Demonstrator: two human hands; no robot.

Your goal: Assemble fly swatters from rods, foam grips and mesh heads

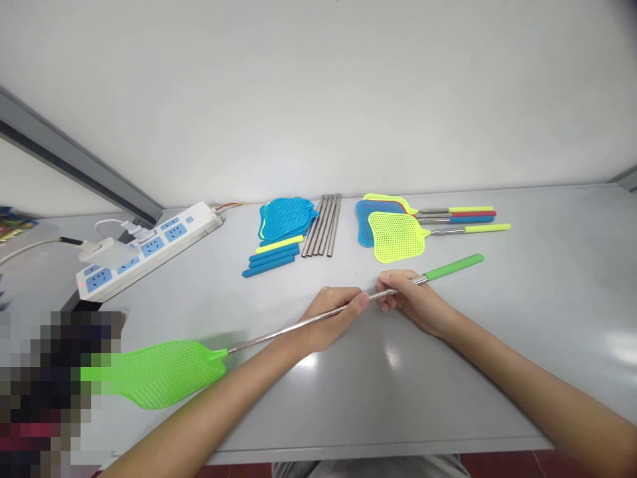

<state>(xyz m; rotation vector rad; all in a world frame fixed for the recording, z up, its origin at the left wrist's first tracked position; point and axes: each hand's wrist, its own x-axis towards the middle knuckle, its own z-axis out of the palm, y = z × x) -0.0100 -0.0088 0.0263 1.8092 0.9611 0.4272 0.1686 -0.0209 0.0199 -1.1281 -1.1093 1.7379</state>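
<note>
A green fly swatter (172, 373) with a long, drawn-out metal rod spans the space in front of me, its mesh head at the left and its green handle (455, 267) at the right. My left hand (336, 315) grips the thin part of the rod, thumb along it. Close by, my right hand (405, 297) pinches the thicker rod section just short of the handle. Behind my hands lie blue swatter heads (287, 219) in a stack, several loose metal rods (322, 226), and blue handle sleeves (271, 260) with a yellow sleeve (279, 244).
Several assembled swatters, among them a yellow swatter (398, 237), lie at the back right near the wall. A white power strip (149, 251) with plugs and cables stands at the left. The grey table (318, 425) ends close to my body. Something at the lower left is pixelated.
</note>
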